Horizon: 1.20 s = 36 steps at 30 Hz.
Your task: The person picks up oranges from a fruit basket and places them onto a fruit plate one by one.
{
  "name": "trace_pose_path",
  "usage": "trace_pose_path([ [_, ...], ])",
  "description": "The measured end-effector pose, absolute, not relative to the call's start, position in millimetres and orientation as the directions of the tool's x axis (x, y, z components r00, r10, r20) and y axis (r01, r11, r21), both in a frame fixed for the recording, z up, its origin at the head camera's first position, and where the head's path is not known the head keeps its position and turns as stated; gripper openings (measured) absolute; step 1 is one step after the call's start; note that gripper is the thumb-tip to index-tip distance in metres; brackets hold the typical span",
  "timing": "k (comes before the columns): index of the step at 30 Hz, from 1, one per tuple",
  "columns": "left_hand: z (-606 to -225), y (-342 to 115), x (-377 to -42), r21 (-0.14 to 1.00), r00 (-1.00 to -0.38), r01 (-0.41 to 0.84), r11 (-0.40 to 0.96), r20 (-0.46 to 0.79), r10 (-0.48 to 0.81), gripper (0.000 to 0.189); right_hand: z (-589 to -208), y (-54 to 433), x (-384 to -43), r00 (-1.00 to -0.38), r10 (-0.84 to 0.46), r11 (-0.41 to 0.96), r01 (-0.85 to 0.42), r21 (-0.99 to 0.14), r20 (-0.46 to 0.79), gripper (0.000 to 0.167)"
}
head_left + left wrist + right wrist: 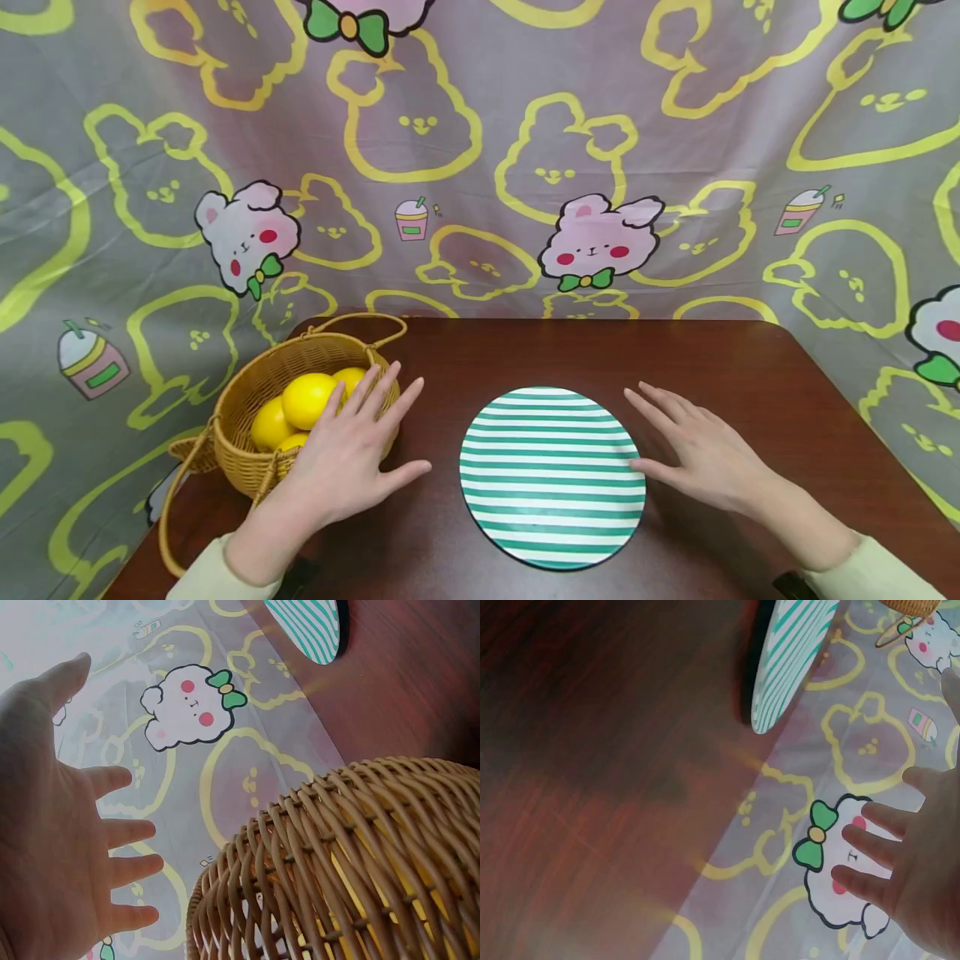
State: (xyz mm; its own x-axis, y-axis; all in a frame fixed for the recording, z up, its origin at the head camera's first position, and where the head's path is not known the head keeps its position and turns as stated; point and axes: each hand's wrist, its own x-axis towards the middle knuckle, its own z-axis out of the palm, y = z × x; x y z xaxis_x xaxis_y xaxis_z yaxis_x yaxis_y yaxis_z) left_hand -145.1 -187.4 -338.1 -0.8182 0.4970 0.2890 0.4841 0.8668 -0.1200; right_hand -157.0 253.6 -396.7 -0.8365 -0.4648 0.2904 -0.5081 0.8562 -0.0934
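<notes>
Both hands lie open: the left hand (pixel 347 462) should curl round the top lemon (pixel 307 400) in the wicker basket (pixel 247 387); the right hand (pixel 701 454) rests beside the striped plate (pixel 552 475).

Two bare hands — left hand (pixel 347 462), right hand (pixel 701 454) — pale green long sleeves (pixel 873 575), snug cuffs

The left hand (pixel 352 462) hides part of the yellow lemons (pixel 307 400) inside the woven wicker basket (pixel 247 400), whose looped handle runs off the bottom edge.
</notes>
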Motion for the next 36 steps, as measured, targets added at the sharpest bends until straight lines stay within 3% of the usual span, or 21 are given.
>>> trace_pose_path([
  [16, -332.2, -202.0, -147.9, -0.056, -0.84, 0.481, 0.875, 0.258, 0.478, 0.091, -417.3, 254.6, -164.8, -0.876, -0.442, 0.854, -0.477, -0.208, 0.192, 0.08],
  [36, -312.0, -232.1, -155.1, 0.041, -0.849, 0.489, 0.871, 0.251, 0.465, 0.086, -441.9, 261.9, -170.7, -0.856, -0.499, 0.824, -0.517, -0.234, 0.135, 0.072],
])
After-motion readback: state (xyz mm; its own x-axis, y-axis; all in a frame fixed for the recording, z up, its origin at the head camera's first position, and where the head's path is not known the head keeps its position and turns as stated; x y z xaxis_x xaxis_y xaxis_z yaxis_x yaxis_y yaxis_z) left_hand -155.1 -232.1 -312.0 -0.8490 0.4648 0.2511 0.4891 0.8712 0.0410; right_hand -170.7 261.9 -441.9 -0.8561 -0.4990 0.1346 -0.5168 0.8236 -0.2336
